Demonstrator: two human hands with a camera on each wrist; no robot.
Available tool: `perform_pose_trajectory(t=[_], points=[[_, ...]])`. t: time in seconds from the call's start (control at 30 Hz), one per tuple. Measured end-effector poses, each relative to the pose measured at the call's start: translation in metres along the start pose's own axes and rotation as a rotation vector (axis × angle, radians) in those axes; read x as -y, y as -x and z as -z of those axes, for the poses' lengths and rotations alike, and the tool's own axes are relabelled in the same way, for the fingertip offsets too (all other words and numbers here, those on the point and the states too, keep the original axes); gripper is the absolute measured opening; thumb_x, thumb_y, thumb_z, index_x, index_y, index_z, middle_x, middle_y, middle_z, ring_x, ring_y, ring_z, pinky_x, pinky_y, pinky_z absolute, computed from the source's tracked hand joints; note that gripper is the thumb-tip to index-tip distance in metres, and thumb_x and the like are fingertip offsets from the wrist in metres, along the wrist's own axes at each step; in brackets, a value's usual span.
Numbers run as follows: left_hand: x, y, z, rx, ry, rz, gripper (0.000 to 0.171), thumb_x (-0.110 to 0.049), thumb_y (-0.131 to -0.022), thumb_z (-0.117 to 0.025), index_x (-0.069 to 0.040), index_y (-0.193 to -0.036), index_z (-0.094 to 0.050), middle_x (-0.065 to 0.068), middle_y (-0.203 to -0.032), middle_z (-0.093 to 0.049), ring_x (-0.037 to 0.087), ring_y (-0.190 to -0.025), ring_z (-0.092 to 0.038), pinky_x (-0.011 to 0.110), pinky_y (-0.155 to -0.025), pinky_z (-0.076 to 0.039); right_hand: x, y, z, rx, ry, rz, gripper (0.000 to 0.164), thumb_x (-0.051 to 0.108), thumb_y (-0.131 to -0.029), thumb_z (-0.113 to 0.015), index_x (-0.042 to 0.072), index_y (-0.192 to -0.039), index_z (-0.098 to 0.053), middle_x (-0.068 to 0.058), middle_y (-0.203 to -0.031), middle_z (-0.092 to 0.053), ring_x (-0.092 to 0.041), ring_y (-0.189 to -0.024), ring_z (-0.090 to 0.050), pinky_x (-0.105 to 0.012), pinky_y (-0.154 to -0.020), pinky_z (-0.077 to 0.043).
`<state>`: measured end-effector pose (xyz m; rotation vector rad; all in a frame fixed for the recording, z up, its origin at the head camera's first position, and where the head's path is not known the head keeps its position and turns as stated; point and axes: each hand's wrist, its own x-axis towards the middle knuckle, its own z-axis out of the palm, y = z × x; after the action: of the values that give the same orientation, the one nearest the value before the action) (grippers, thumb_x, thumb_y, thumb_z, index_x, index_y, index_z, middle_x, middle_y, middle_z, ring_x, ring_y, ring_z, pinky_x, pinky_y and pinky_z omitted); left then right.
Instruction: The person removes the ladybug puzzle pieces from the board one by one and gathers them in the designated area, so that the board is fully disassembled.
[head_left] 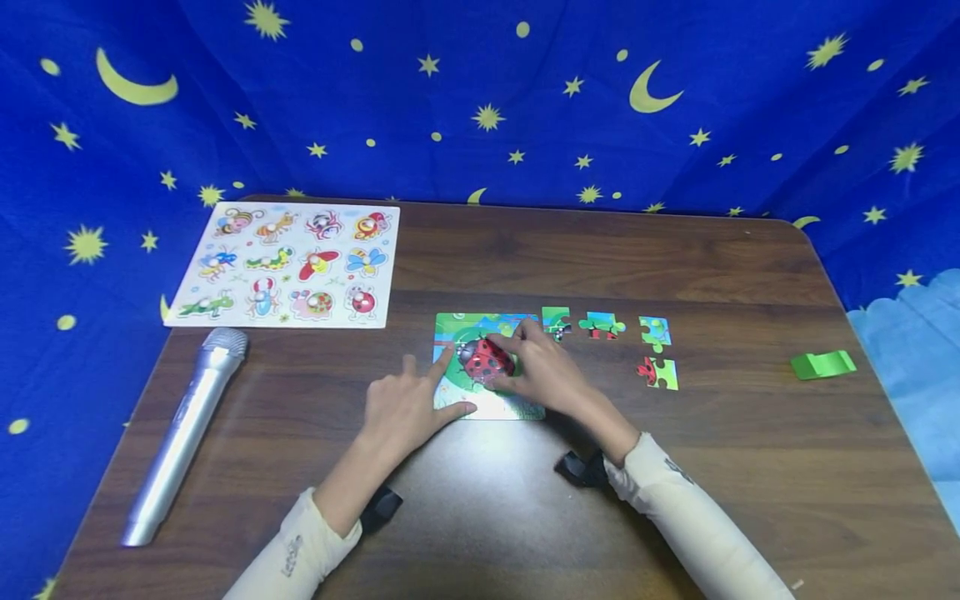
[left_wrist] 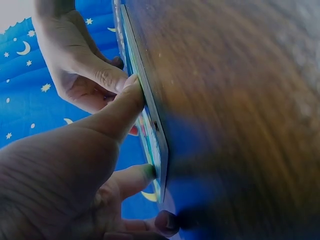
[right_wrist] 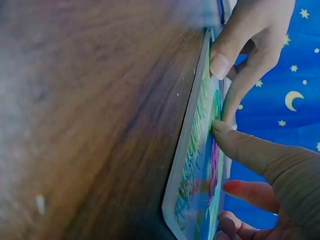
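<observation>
A jigsaw puzzle board [head_left: 491,407] with a red ladybug picture [head_left: 483,360] on green lies flat on the table between both hands. My left hand [head_left: 401,408] rests at its left side, thumb on the near edge and index finger stretched onto the picture. From the right, my right hand [head_left: 551,371] reaches over the board, its thumb and fingertips spread and pressing on the surface by the ladybug. The right wrist view shows the thumb [right_wrist: 250,147] flat against the printed face. Several loose puzzle pieces, among them a red and green piece [head_left: 658,373], lie right of the board.
A white insect peg board [head_left: 337,321] lies at the back left, with a silver microphone [head_left: 183,442] in front of it. On the far right stands a small green object [head_left: 822,364]. A blue star-patterned curtain [head_left: 420,100] hangs behind the wooden table [head_left: 480,517].
</observation>
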<state>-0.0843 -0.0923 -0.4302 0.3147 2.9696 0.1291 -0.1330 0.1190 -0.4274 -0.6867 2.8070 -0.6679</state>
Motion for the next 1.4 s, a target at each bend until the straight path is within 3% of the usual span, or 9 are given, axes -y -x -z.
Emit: perform_pose_trajectory(t=[0.2,0.43,0.6,0.87,1.13,1.4], points=[[0.0011,-0.0009,-0.0004,-0.006,-0.007,-0.005,0.092,-0.082,-0.078,-0.055,-0.031,-0.153,-0.039,0.028,-0.127,-0.060,0.018,-0.044,-0.040,0.031,-0.042,-0.033,-0.0014,-0.0045,0.0003,0.049,-0.015,-0.017,0.069,0.036,-0.078,-0.085,0.014,-0.139,-0.059,-0.011,-0.102,-0.048,-0.018,-0.075,-0.044,-0.026,-0.059,-0.039],[0.0013,-0.0011,0.0000,-0.008,-0.015,-0.007,0.092,-0.082,-0.078,-0.055,-0.031,-0.153,-0.039,0.027,-0.125,-0.061,0.016,-0.044,-0.038,0.030,-0.042,-0.031,-0.0030,-0.0077,0.0016,0.058,-0.009,0.024,0.067,0.035,-0.077,-0.086,0.012,-0.135,-0.063,-0.010,-0.099,-0.047,-0.017,-0.076,-0.041,-0.025,-0.059,-0.036],[0.0006,-0.0019,0.0016,-0.003,-0.024,-0.008,0.092,-0.082,-0.077,-0.056,-0.032,-0.153,-0.040,0.026,-0.121,-0.062,0.015,-0.045,-0.035,0.029,-0.042,-0.029,-0.0032,-0.0078,-0.0009,0.012,0.001,0.055,0.067,0.034,-0.074,-0.088,0.009,-0.132,-0.065,-0.007,-0.096,-0.046,-0.016,-0.077,-0.041,-0.025,-0.061,-0.036],[0.0001,-0.0025,0.0032,-0.002,-0.025,-0.004,0.092,-0.082,-0.076,-0.058,-0.031,-0.152,-0.041,0.022,-0.104,-0.063,0.019,-0.047,-0.042,0.032,-0.044,-0.032,0.0012,-0.0037,-0.0055,-0.124,0.049,0.144,0.064,0.030,-0.075,-0.088,0.001,-0.128,-0.065,-0.007,-0.098,-0.050,-0.017,-0.080,-0.046,-0.031,-0.065,-0.041],[0.0002,-0.0020,0.0015,-0.009,-0.013,-0.006,0.092,-0.081,-0.077,-0.058,-0.030,-0.152,-0.041,0.024,-0.108,-0.064,0.016,-0.046,-0.037,0.030,-0.042,-0.030,-0.0035,0.0006,-0.0055,-0.041,0.011,0.082,0.070,0.035,-0.076,-0.087,0.002,-0.133,-0.062,-0.006,-0.099,-0.045,-0.017,-0.081,-0.041,-0.028,-0.067,-0.037],[0.0010,-0.0025,0.0009,-0.009,-0.016,-0.004,0.092,-0.082,-0.077,-0.057,-0.031,-0.152,-0.041,0.024,-0.111,-0.064,0.016,-0.046,-0.035,0.030,-0.042,-0.030,-0.0074,-0.0003,-0.0068,-0.066,0.019,0.140,0.070,0.037,-0.076,-0.086,-0.003,-0.129,-0.064,-0.006,-0.100,-0.047,-0.017,-0.084,-0.044,-0.030,-0.069,-0.040]])
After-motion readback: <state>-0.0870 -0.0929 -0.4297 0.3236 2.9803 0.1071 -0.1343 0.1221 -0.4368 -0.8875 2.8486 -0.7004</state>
